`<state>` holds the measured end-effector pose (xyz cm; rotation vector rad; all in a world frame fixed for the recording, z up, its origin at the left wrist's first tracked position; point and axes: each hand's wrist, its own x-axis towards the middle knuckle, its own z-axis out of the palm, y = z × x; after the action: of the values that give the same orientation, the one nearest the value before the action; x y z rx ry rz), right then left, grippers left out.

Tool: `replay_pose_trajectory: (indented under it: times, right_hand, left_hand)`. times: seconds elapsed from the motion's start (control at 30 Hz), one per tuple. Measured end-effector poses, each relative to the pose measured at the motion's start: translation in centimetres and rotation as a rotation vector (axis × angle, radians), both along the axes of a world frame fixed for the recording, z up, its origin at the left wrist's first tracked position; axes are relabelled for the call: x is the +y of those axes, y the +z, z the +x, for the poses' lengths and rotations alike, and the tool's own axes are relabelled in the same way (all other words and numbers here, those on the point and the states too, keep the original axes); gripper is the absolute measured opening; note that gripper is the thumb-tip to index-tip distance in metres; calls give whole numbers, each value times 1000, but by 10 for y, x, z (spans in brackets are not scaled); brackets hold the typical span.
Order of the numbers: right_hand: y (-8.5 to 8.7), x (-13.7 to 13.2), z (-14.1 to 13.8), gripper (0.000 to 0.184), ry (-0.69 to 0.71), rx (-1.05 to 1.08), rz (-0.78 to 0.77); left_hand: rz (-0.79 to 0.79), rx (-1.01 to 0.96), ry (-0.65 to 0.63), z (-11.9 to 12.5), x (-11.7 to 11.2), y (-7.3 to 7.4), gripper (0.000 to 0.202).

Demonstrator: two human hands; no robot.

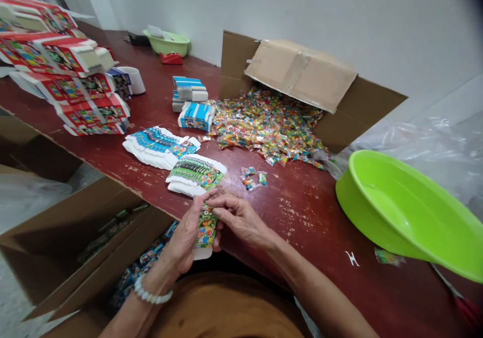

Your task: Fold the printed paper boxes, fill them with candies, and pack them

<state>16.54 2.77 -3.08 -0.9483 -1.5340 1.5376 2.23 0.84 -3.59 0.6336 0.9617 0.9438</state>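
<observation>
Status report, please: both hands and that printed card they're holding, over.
Left hand and right hand both pinching the printed card, at the edge of the table. Stack of green cards just ahead; loose sweet packets right of it. Nothing blocking.

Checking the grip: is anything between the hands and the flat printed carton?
Nothing visible. The left hand and the right hand both pinch the printed carton directly, at the near edge of the table.

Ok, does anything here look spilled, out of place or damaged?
Yes. The cardboard box lies on its side, wrapped candies spilled from it across the table. One stray packet lies alone by the green basin. Paint is chipped beside the right hand, which holds a flat carton with the left hand.
</observation>
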Motion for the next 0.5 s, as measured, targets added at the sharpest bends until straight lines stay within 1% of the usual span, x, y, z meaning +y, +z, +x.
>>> replay_pose_trajectory:
  times: [0.07,0.13,0.17,0.2,0.27,0.3,0.33,0.4,0.47,0.5]
  right_hand:
    - [-7,4,8,26,-51,-106,178]
    - [-11,17,26,22,-98,-249,353]
    - [-11,27,39,22,-153,-327,407]
    - [-11,37,52,24,-242,-420,435]
    - [-11,57,81,33,-452,-655,420]
    - [-13,67,93,37,-508,-764,370]
    - [-15,75,104,39,-533,-837,312]
    - [-21,87,120,35,-521,-891,213]
    - [-28,93,129,31,-503,-860,158]
    - [-30,95,131,31,-507,-834,140]
  left_hand:
    - [-2,-50,21,3,-7,-1,62]
    - [-30,-106,19,3,-17,-3,58]
    - [-51,-126,0,0,-23,-4,56]
    - [-78,-139,-32,-3,-29,-6,53]
    - [-137,-135,-133,-14,-39,-13,47]
    - [-149,-123,-184,-22,-43,-17,44]
    - [-141,-97,-226,-31,-44,-22,41]
    - [-76,11,-295,-53,-43,-31,38]
    - [21,191,-380,-78,-38,-38,40]
    - [62,294,-457,-90,-35,-39,41]
